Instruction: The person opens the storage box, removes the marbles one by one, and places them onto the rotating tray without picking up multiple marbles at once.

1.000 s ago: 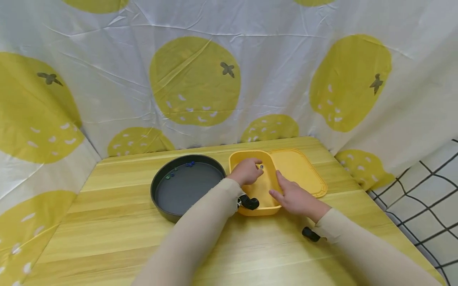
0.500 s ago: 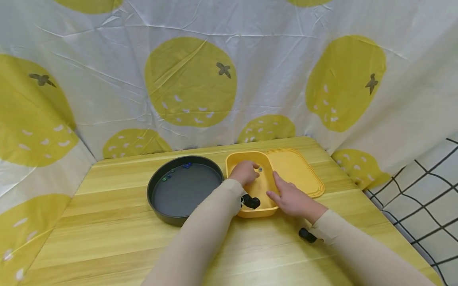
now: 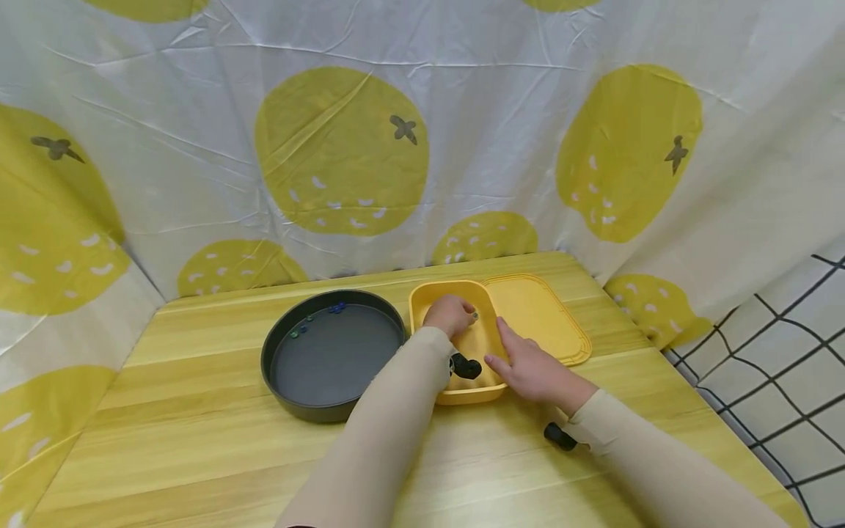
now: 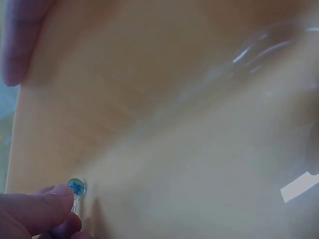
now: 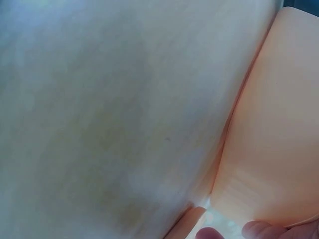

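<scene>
Pinched only near its edge by the fingers of the left hand (image 3: 450, 315), in the yellow box (image 3: 470, 397) toward the far right corner of the bench (image 3: 198, 455), the marble (image 4: 77, 186) could squirt loose, or the box shift if the right hand (image 3: 533, 368), fingers spread at its side, eases off.

There are two hands, one left hand (image 3: 449, 315) and one right hand (image 3: 531, 367), with two beige sleeves (image 3: 389, 425) and two black wrist devices (image 3: 560, 436). One table (image 3: 218, 440) bears one round dark pan (image 3: 337, 359), one yellow-orange box (image 3: 472, 396) and one lid (image 3: 541, 315). The left hand has at least one marble (image 4: 76, 186), the pan holds three greenish marbles (image 3: 304, 328) plus a blue cluster (image 3: 337, 308) too small to count, and nine yellow fruit prints (image 3: 342, 198), some cut off, and one black wire grid (image 3: 783, 318) show behind.
</scene>
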Demonstrator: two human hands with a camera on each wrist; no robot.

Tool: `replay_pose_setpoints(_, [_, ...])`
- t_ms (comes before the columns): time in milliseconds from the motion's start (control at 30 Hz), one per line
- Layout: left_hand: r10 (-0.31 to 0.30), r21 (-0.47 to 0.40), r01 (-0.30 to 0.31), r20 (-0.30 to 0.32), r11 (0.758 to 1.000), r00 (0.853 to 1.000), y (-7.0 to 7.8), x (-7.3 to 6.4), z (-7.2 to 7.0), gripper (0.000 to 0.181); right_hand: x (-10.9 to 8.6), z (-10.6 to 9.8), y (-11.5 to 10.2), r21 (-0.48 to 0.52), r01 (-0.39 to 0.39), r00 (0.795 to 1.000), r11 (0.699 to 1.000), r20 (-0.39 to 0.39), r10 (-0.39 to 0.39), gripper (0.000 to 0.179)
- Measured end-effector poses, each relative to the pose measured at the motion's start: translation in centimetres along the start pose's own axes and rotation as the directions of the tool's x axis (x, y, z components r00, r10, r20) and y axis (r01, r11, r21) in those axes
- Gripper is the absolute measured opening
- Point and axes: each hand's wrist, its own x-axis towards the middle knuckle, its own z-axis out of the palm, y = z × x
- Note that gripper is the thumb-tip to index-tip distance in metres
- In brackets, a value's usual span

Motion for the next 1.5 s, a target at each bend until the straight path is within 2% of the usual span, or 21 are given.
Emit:
replay_pose_setpoints(200, [-0.025,-0.007,0.025,-0.009,1.000,1.000,-0.1,0.3,0.4,0.030,0.1,0.2,0.0,0.001,-0.001,1.000,1.000,-0.002,0.001,0.081])
replay_pose_setpoints(367, [-0.017,-0.002,0.017,-0.028,1.000,0.999,0.0,0.6,0.9,0.027,0.1,0.2,0.1,-0.004,-0.001,1.000,1.000,-0.007,0.001,0.081])
replay_pose_setpoints(533, [-0.012,0.025,0.013,-0.011,1.000,1.000,0.1,0.7,1.4,0.024,0.0,0.2,0.2,0.007,0.005,1.000,1.000,-0.012,-0.005,0.081])
replay_pose_setpoints(933, [0.009,0.076,-0.010,0.011,0.997,1.000,0.0,0.8,1.6,0.021,0.1,0.3,0.3,-0.001,-0.001,1.000,1.000,-0.012,0.001,0.081])
replay_pose_setpoints(1200, [0.019,0.086,-0.019,-0.004,0.996,1.000,0.0,0.8,1.6,0.018,0.0,0.3,0.2,0.000,-0.009,1.000,1.000,-0.018,0.009,0.082])
replay_pose_setpoints(1500, [0.025,0.039,-0.026,0.020,0.999,0.999,-0.1,0.8,1.4,0.019,-0.1,0.1,-0.1,-0.008,-0.012,1.000,1.000,-0.009,0.012,0.082])
